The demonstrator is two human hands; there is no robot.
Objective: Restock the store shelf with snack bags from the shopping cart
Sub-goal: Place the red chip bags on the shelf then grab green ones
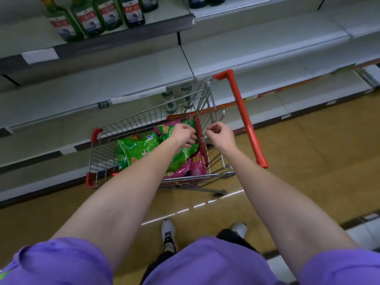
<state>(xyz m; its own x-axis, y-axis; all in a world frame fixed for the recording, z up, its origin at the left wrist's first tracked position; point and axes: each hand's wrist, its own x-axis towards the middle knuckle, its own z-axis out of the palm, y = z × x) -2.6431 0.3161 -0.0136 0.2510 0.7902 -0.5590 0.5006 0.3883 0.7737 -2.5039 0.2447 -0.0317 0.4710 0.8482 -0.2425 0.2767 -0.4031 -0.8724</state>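
Purple short sleeves (61, 262), white sneakers (168, 231)

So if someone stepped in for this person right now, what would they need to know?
Left hand: reaching into the shopping cart, fingers on a green snack bag; a firm grip cannot be told.
Right hand: loosely curled above the cart's rear, holding nothing.
Cart holds green bags and pink snack bags.
Shelves in front show no snack bags; green bottles stand higher up.
Done: nothing visibly shelved. Left: lift the bags out and shelve them.
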